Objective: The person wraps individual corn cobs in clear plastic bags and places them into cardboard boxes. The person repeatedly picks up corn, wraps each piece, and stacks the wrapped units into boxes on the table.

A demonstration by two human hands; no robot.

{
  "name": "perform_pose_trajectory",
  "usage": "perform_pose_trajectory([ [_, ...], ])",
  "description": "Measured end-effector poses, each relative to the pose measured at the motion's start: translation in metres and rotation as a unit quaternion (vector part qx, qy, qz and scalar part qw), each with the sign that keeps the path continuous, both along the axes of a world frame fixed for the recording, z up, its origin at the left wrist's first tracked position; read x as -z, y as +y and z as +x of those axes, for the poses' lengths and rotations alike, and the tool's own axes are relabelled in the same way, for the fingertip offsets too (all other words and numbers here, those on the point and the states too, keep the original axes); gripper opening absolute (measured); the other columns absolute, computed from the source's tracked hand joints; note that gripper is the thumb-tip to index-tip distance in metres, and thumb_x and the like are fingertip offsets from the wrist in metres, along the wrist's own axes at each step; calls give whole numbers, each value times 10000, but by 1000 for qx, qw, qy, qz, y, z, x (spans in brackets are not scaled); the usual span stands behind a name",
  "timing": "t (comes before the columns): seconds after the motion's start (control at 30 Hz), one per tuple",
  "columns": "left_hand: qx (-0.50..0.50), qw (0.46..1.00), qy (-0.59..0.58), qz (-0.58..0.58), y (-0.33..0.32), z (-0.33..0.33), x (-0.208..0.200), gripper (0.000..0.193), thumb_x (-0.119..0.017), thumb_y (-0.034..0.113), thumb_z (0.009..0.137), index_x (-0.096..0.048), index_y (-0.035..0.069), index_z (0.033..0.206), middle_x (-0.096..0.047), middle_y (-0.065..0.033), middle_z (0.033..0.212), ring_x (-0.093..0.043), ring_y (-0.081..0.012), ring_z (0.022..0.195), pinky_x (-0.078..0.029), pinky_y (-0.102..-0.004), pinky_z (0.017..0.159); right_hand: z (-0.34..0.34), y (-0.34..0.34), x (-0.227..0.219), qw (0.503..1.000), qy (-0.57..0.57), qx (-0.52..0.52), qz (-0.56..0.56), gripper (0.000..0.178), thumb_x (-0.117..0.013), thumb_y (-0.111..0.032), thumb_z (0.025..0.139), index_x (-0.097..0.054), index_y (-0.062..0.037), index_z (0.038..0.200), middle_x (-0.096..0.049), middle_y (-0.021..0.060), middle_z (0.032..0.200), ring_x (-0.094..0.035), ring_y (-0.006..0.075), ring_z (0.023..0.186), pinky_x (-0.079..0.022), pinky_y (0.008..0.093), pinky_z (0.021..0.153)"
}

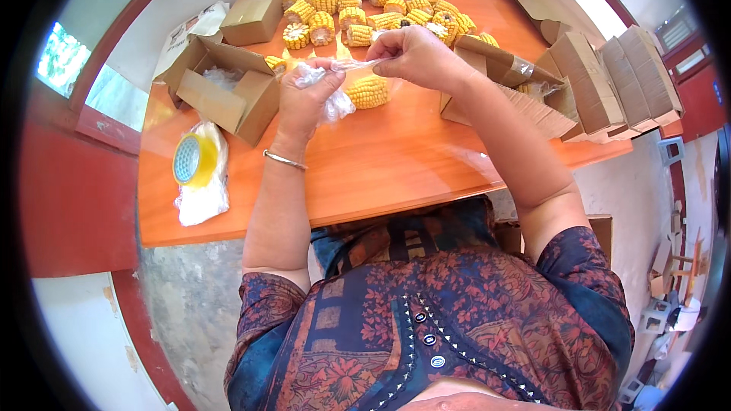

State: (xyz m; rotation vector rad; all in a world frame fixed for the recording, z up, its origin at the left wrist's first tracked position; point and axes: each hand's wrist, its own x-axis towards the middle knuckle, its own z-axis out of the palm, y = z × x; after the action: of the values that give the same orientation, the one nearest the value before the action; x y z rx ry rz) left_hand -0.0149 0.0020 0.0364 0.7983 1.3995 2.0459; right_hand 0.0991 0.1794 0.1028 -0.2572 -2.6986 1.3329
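Note:
My left hand (306, 99) is closed on a bunched clear plastic bag (335, 106), whose crumpled end hangs below the fingers. Between both hands a twisted strand of the same plastic is stretched. My right hand (415, 52) pinches its other end between thumb and fingers. Just below the strand a piece of corn cob (367, 93) rests on the orange table, with clear film around it; whether that film joins the bag I hold I cannot tell. Farther back lie several more cut corn cobs (349, 15) in a loose heap.
On the left an open cardboard box (221, 99) holds clear plastic; a closed carton (257, 6) stands behind it. A yellow tape roll (192, 160) lies on white plastic sheets (205, 209). An open carton (525, 110) and upright boxes (582, 84) occupy the right of the table (381, 156).

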Motion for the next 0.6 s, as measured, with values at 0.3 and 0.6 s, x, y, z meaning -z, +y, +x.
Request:
perform_pose_trajectory([
  [0.3,17,999,41,-7,-1,8,-6,140,-696,65,828,-662,8,952,-645,-9,848,-585,-67,742,-475,-222,636,-8,-17,-17,990,-3,-77,122,446,-726,-124,732,-568,-45,1142,-620,83,982,-581,180,836,-483,314,752],
  [0.6,8,1000,1,3,-5,0,-7,256,-698,27,807,-625,0,1051,-648,-35,920,-600,-77,800,-487,-228,663,-22,-25,-33,990,-127,-33,49,228,-622,-96,828,-622,-15,1041,-644,52,824,-598,104,673,-524,264,592],
])
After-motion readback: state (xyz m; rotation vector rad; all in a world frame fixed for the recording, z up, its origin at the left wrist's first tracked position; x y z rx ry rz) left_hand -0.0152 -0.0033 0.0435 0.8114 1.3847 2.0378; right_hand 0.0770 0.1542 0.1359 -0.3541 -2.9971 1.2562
